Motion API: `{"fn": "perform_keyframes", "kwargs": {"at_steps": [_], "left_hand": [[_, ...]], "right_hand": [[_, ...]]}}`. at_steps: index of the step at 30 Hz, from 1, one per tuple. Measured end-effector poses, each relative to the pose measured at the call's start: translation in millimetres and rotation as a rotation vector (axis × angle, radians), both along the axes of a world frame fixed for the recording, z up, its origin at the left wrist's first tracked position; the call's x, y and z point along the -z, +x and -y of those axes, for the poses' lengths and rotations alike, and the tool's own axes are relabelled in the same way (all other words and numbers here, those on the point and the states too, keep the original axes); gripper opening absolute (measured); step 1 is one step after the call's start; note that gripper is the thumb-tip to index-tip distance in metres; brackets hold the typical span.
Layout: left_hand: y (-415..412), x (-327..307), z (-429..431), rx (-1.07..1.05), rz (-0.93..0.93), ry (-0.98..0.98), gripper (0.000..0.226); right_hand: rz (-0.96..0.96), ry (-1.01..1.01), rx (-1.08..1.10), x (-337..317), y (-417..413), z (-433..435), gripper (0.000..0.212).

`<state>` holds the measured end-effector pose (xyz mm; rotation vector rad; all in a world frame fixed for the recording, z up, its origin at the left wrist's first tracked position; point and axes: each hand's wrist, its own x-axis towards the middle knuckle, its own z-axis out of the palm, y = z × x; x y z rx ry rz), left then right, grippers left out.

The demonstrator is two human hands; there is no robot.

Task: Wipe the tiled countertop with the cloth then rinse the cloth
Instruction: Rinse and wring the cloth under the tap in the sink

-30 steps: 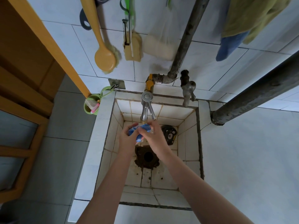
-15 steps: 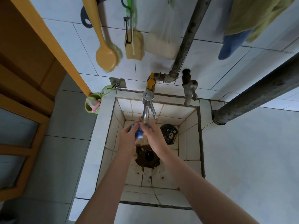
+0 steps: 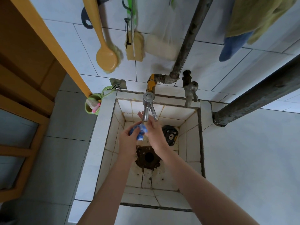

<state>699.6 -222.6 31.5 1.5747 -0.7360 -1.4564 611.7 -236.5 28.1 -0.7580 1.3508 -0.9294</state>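
A small blue and white cloth (image 3: 140,131) is bunched up under the steel tap (image 3: 147,107), over the tiled sink (image 3: 190,138). My left hand (image 3: 128,141) is closed around the cloth from the left. My right hand (image 3: 153,129) is beside it on the right, fingers stretched up towards the tap's spout and lever, palm against the cloth. The white tiled countertop (image 3: 243,159) spreads to the right of the sink.
The dark drain hole (image 3: 149,157) lies below my hands, with a black drain cover (image 3: 170,134) at the sink's right wall. A second old tap (image 3: 190,91), pipes, hanging brushes (image 3: 107,59), a green cup (image 3: 92,105) and hanging towels (image 3: 253,18) line the wall. A wooden frame stands left.
My right hand has come off the cloth's top and its fingers have risen to the tap. The left hand keeps the bunched cloth, now slightly lower and to the left.
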Motion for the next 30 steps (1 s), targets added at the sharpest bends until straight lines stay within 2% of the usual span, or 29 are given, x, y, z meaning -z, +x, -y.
{"fn": "perform_keyframes", "kwargs": {"at_steps": [2, 6, 10, 12, 15, 18, 20, 22, 25, 28, 30], "left_hand": [[2.5, -0.2, 2.9, -0.003, -0.012, -0.013, 0.019], [-4.0, 0.7, 0.8, 0.013, 0.004, 0.003, 0.016], [-2.5, 3.6, -3.1, 0.042, -0.011, 0.024, 0.024], [-3.3, 3.1, -3.6, 0.052, -0.010, 0.037, 0.024], [-2.5, 2.1, -2.0, 0.049, -0.047, 0.066, 0.021], [3.1, 2.4, -0.9, 0.006, -0.181, 0.106, 0.029], [5.6, 4.1, -0.9, -0.014, -0.154, 0.072, 0.031], [4.8, 4.9, 0.2, -0.045, -0.097, 0.026, 0.026], [-0.4, 5.2, 1.0, -0.055, -0.068, 0.028, 0.018], [-4.8, 4.4, -2.4, -0.020, -0.143, 0.050, 0.022], [-4.1, 3.9, -5.1, -0.008, -0.148, 0.032, 0.024]], "right_hand": [[0.091, -0.060, -0.087, 0.5, 4.0, -10.4, 0.031], [-0.016, -0.033, -0.077, 9.0, 8.2, -10.4, 0.023], [-0.312, -0.012, -0.033, 10.2, 0.7, -0.4, 0.019], [-0.351, -0.025, 0.055, 7.4, -3.0, 3.8, 0.026], [-0.312, 0.020, 0.169, 9.5, -6.5, 8.8, 0.028], [-0.245, 0.041, 0.235, 6.6, -10.7, 10.1, 0.028], [-0.192, -0.002, 0.252, 0.6, -13.7, 6.1, 0.026], [-0.105, -0.051, 0.172, -4.4, -13.2, -3.1, 0.028], [0.002, -0.084, -0.104, -2.4, 0.0, -18.9, 0.032], [0.168, -0.006, -0.022, 4.9, 7.8, -14.3, 0.058], [0.125, 0.022, -0.001, 10.6, 8.2, -9.1, 0.044]]}}
